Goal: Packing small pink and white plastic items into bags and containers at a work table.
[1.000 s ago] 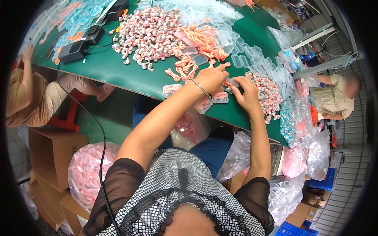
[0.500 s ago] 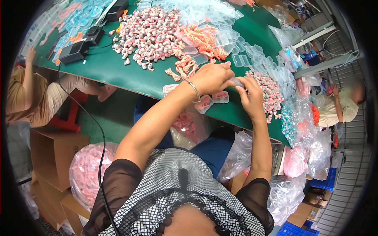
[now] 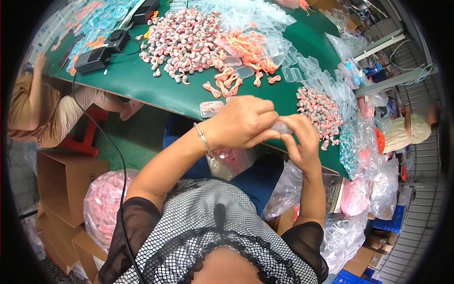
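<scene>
My left hand [image 3: 246, 121] and my right hand [image 3: 303, 140] meet over the table's near edge, fingers closed. Pinched between their fingertips is a small greyish see-through piece [image 3: 282, 127], mostly covered, so its kind cannot be told. A small clear plastic box [image 3: 211, 109] with pink cord inside lies beyond my left wrist. Several pink cord bundles [image 3: 227, 80] rest farther off. Past my right hand is a heap of small pink and grey pieces [image 3: 319, 110].
The green table [image 3: 137, 87] bears a large heap of pink-grey pieces [image 3: 179, 42], orange cords [image 3: 247, 50] and clear boxes [image 3: 250, 16]. Black devices [image 3: 91, 61] with a cable stand left. Co-workers sit at both sides. A cardboard box [image 3: 71, 184] and filled bags [image 3: 106, 203] stand below.
Both hands have drawn back toward me with the greyish piece between them. The cord bundles beyond are uncovered; the two filled clear boxes near my hands are now hidden.
</scene>
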Action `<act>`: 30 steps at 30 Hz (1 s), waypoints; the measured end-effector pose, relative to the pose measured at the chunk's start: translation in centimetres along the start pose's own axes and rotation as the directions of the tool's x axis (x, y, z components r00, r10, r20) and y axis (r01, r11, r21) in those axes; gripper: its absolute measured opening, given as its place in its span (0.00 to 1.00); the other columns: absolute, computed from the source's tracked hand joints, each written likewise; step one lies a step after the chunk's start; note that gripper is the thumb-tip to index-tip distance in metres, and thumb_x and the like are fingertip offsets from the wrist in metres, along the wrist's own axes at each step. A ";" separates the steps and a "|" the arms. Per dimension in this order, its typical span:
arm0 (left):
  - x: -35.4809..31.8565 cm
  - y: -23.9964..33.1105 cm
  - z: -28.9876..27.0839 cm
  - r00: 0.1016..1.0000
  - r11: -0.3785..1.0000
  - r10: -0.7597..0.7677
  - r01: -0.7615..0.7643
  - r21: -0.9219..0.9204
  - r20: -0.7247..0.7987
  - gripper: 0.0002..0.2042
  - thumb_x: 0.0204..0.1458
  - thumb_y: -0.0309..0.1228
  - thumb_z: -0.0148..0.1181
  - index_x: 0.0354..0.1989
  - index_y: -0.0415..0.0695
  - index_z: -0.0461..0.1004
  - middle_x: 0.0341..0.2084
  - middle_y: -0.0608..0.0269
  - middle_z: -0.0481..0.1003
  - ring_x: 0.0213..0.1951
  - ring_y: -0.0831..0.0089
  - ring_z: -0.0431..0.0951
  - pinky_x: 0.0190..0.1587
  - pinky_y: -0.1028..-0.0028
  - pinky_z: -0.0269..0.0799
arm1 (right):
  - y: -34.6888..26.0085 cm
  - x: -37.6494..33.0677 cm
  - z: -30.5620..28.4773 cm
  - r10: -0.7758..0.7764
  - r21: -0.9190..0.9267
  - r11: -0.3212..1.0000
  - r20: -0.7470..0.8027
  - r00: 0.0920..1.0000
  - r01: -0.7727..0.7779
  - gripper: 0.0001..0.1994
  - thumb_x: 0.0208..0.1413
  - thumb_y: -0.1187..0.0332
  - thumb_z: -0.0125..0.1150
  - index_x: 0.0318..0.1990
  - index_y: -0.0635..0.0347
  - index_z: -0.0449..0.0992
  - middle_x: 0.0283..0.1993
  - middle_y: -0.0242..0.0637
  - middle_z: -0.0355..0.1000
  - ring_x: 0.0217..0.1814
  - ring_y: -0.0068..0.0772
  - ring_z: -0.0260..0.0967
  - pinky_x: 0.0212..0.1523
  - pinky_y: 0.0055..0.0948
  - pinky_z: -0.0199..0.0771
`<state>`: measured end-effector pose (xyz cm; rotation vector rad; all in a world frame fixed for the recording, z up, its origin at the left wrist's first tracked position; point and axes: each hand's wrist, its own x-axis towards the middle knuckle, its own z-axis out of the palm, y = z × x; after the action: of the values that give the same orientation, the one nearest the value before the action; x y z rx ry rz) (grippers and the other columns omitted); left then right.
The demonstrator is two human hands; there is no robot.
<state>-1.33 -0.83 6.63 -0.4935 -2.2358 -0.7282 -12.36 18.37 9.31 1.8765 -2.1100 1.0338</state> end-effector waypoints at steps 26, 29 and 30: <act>-3.6 2.5 -1.1 0.997 0.960 -0.072 0.069 -0.270 0.001 0.21 0.45 0.47 0.71 0.34 0.41 0.76 0.23 0.62 0.70 0.22 0.65 0.74 0.23 0.68 0.68 | -5.4 -1.9 0.1 0.087 0.122 0.987 0.117 0.989 -0.101 0.18 0.55 0.66 0.66 0.49 0.68 0.75 0.44 0.48 0.73 0.43 0.48 0.73 0.43 0.38 0.75; -4.3 2.9 -0.6 0.995 0.955 -0.088 0.068 -0.290 -0.056 0.21 0.47 0.48 0.68 0.34 0.41 0.75 0.23 0.62 0.69 0.23 0.63 0.74 0.24 0.67 0.70 | -5.4 -2.6 0.8 0.153 0.235 0.957 0.092 0.984 -0.171 0.19 0.56 0.63 0.67 0.49 0.67 0.75 0.44 0.48 0.73 0.44 0.46 0.74 0.43 0.36 0.75; -4.4 2.9 -0.2 0.993 0.956 -0.093 0.066 -0.285 -0.079 0.21 0.47 0.48 0.68 0.35 0.41 0.75 0.24 0.62 0.70 0.23 0.63 0.74 0.24 0.68 0.70 | -5.2 -2.9 1.2 0.208 0.319 0.922 0.063 0.976 -0.217 0.19 0.56 0.62 0.67 0.49 0.67 0.76 0.44 0.47 0.74 0.44 0.45 0.74 0.44 0.35 0.75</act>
<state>3.30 0.68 4.54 -0.4973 -2.0851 -1.0999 -6.60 20.16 8.96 1.8260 -2.3190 1.4941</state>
